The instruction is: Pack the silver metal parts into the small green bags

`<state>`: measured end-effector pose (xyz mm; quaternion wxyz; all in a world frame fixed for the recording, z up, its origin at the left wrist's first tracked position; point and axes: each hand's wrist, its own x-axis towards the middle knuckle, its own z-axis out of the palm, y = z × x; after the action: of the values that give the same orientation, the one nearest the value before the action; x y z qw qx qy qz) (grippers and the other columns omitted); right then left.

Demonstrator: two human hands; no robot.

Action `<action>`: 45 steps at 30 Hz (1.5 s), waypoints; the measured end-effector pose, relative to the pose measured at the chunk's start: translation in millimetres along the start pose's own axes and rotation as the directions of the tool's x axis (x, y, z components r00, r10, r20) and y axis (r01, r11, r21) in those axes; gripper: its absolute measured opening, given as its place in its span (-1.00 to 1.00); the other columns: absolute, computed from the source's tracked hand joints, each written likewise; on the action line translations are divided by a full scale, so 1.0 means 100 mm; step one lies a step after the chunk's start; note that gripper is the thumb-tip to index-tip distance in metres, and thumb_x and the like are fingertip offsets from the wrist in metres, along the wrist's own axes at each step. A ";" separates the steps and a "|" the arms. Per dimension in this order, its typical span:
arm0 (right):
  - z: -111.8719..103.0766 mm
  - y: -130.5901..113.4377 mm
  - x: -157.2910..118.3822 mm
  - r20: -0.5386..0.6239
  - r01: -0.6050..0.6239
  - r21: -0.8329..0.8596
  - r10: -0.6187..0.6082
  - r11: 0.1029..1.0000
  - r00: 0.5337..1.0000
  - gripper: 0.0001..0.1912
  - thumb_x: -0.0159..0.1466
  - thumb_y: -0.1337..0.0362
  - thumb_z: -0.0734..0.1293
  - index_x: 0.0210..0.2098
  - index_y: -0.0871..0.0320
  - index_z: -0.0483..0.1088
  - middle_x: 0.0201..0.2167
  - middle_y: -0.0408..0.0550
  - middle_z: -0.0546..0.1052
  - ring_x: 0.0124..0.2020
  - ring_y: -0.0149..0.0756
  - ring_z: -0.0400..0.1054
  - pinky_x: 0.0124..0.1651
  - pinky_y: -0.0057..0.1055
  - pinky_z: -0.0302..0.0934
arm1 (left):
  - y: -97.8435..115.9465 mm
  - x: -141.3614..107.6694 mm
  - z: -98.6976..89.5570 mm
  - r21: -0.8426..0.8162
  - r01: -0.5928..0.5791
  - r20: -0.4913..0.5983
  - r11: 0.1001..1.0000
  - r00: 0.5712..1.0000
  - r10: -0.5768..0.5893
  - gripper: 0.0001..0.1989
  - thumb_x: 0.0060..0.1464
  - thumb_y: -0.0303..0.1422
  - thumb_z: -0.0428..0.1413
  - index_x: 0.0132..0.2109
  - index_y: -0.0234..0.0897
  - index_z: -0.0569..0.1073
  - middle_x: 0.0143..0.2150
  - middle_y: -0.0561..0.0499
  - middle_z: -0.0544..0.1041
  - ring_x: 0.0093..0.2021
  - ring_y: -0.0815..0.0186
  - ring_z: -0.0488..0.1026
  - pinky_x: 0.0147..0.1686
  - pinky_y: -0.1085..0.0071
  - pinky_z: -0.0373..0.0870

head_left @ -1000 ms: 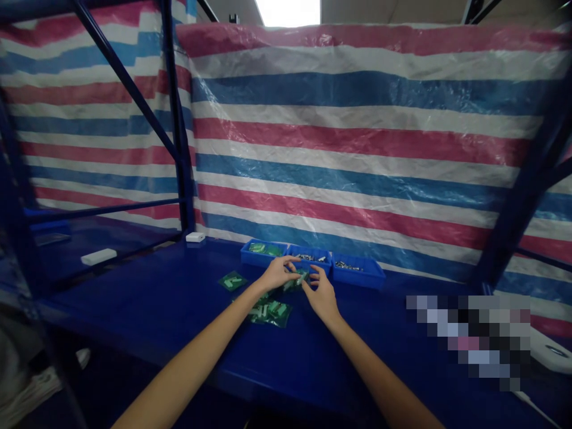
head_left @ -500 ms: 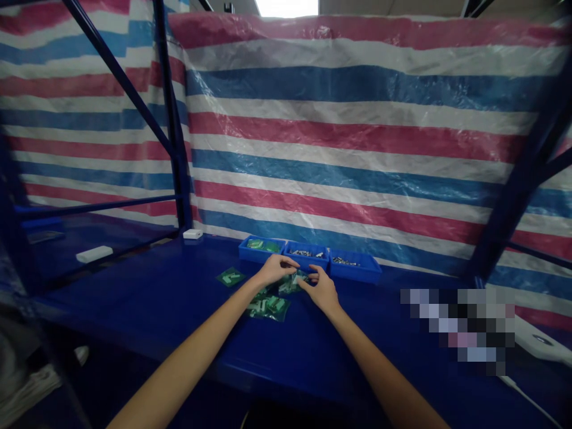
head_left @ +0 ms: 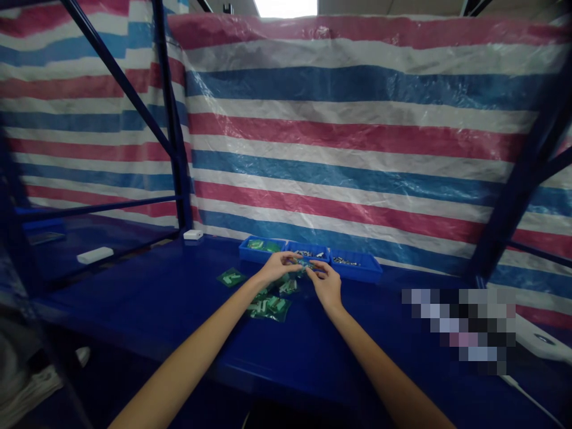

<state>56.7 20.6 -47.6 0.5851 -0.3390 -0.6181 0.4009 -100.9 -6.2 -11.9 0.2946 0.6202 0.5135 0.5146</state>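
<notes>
Above the blue table, in front of the bins, my left hand (head_left: 277, 268) and my right hand (head_left: 328, 285) pinch a small clear plastic bag (head_left: 303, 266) between them. Its contents are too small to make out. Beneath and nearer to me lie several green-looking plastic bags (head_left: 268, 307) with pale parts inside, partly overlapping. One more bag (head_left: 288, 286) of pale parts sits just below my fingers. Off to the left, a single bag (head_left: 231, 277) lies apart from the pile.
Behind my hands stand a blue bin (head_left: 250, 255) of green bags, a middle bin (head_left: 292, 245) and a right bin (head_left: 361, 274) of small metal parts. White boxes (head_left: 193, 235) sit at left; a white device (head_left: 540, 339) with a cable lies at right, beside a blurred patch.
My hands have lifted the small bag slightly, off the bag below, which now shows more. My right hand's fingers have closed in on the held bag's edge.
</notes>
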 end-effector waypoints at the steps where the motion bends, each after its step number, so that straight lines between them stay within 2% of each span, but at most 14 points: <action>1: 0.00 -0.02 0.00 -0.001 0.016 0.000 -0.016 1.000 1.000 -0.69 0.00 0.15 0.37 -0.29 0.18 0.46 -0.38 -0.03 0.52 -0.46 -0.30 0.39 -0.44 -0.42 0.26 | 0.01 -0.01 0.00 0.018 0.004 0.001 1.000 1.000 -0.004 -0.59 -0.26 -0.29 0.27 -0.19 -0.37 0.52 -0.45 0.02 0.49 -0.46 0.40 0.38 -0.38 0.44 0.31; 5: -0.02 -0.09 -0.02 -0.008 0.082 0.006 -0.082 0.997 0.997 -0.72 0.03 0.16 0.34 -0.31 0.19 0.46 -0.38 -0.02 0.53 -0.44 -0.29 0.38 -0.48 -0.45 0.22 | 0.05 -0.02 0.01 0.016 -0.034 -0.056 0.999 0.998 0.035 -0.69 -0.28 -0.28 0.29 -0.31 -0.35 0.54 -0.46 0.01 0.51 -0.45 0.37 0.40 -0.36 0.41 0.33; 10: -0.04 -0.09 -0.01 -0.011 0.182 -0.093 -0.184 0.979 0.983 -0.80 0.04 0.17 0.34 -0.38 0.16 0.45 -0.35 -0.03 0.53 -0.29 -0.23 0.38 -0.35 -0.41 0.20 | 0.03 0.01 -0.01 -0.028 -0.196 -0.108 0.980 0.975 0.192 -0.79 -0.37 -0.31 0.32 -0.50 -0.30 0.54 -0.43 0.00 0.51 -0.38 0.34 0.42 -0.29 0.38 0.35; 15: -0.05 -0.07 -0.01 -0.002 0.224 -0.162 -0.227 0.961 0.974 -0.88 0.06 0.21 0.32 -0.47 0.13 0.43 -0.31 -0.06 0.55 -0.23 -0.21 0.37 -0.24 -0.36 0.17 | 0.00 0.01 -0.03 0.072 -0.246 -0.072 0.967 0.965 0.251 -0.89 -0.31 -0.35 0.30 -0.54 -0.27 0.55 -0.40 -0.01 0.49 -0.35 0.34 0.41 -0.28 0.36 0.33; 20: -0.07 -0.15 -0.05 -0.050 0.300 -0.232 -0.319 0.925 0.946 -0.85 0.09 0.27 0.28 -0.58 0.11 0.40 -0.34 -0.08 0.55 -0.22 -0.22 0.35 -0.21 -0.37 0.16 | 0.02 0.00 -0.03 0.141 -0.300 -0.112 0.944 0.942 0.316 -0.92 -0.29 -0.40 0.30 -0.56 -0.27 0.54 -0.31 -0.04 0.50 -0.25 0.31 0.42 -0.13 0.30 0.30; 24: -0.07 -0.24 -0.09 -0.194 0.240 -0.316 -0.311 0.918 0.930 -0.91 0.06 0.26 0.31 -0.45 0.09 0.46 -0.37 -0.10 0.51 -0.31 -0.27 0.33 -0.24 -0.40 0.14 | 0.04 0.00 -0.02 0.091 -0.288 -0.089 0.953 0.951 0.296 -0.92 -0.26 -0.39 0.29 -0.53 -0.28 0.55 -0.37 -0.05 0.52 -0.30 0.30 0.45 -0.14 0.29 0.33; 26: -0.07 -0.26 -0.10 -0.220 0.226 -0.324 -0.305 0.919 0.927 -0.90 0.05 0.26 0.32 -0.41 0.09 0.46 -0.39 -0.11 0.47 -0.35 -0.30 0.31 -0.26 -0.42 0.13 | 0.06 -0.01 -0.02 0.085 -0.279 -0.071 0.956 0.956 0.285 -0.93 -0.25 -0.39 0.29 -0.52 -0.28 0.55 -0.40 -0.05 0.53 -0.31 0.29 0.46 -0.15 0.28 0.35; 30: -0.07 -0.27 -0.11 -0.212 0.274 -0.329 -0.354 0.903 0.911 -0.93 0.07 0.27 0.31 -0.46 0.09 0.45 -0.45 -0.12 0.41 -0.40 -0.31 0.26 -0.31 -0.42 0.11 | 0.12 -0.04 -0.03 0.173 -0.312 -0.037 0.934 0.946 0.323 -0.96 -0.20 -0.42 0.26 -0.53 -0.24 0.55 -0.26 -0.06 0.52 -0.19 0.26 0.44 -0.05 0.22 0.31; 36: -0.11 -0.27 -0.07 -0.196 0.349 -0.341 -0.430 0.873 0.881 -0.90 0.10 0.33 0.27 -0.47 0.10 0.44 -0.51 -0.12 0.42 -0.43 -0.30 0.20 -0.31 -0.41 0.11 | 0.14 -0.07 0.03 0.251 -0.365 -0.025 0.896 0.923 0.383 -0.93 -0.18 -0.47 0.25 -0.45 -0.21 0.57 0.01 -0.08 0.40 0.03 0.19 0.31 0.07 0.15 0.20; 45: -0.13 -0.26 -0.04 -0.086 0.533 -0.289 -0.576 0.795 0.813 -0.85 0.15 0.37 0.24 -0.52 0.10 0.39 -0.46 -0.13 0.49 -0.36 -0.30 0.29 -0.20 -0.33 0.15 | 0.16 -0.07 0.03 0.250 -0.354 -0.194 0.901 0.894 0.405 -0.83 -0.12 -0.45 0.21 -0.29 -0.20 0.57 -0.03 -0.09 0.40 -0.02 0.22 0.34 0.04 0.16 0.26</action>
<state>71.3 6.7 -26.1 0.6793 -0.2466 -0.6840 0.0993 -92.7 -17.0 -0.3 0.0568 0.6689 0.4648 0.5773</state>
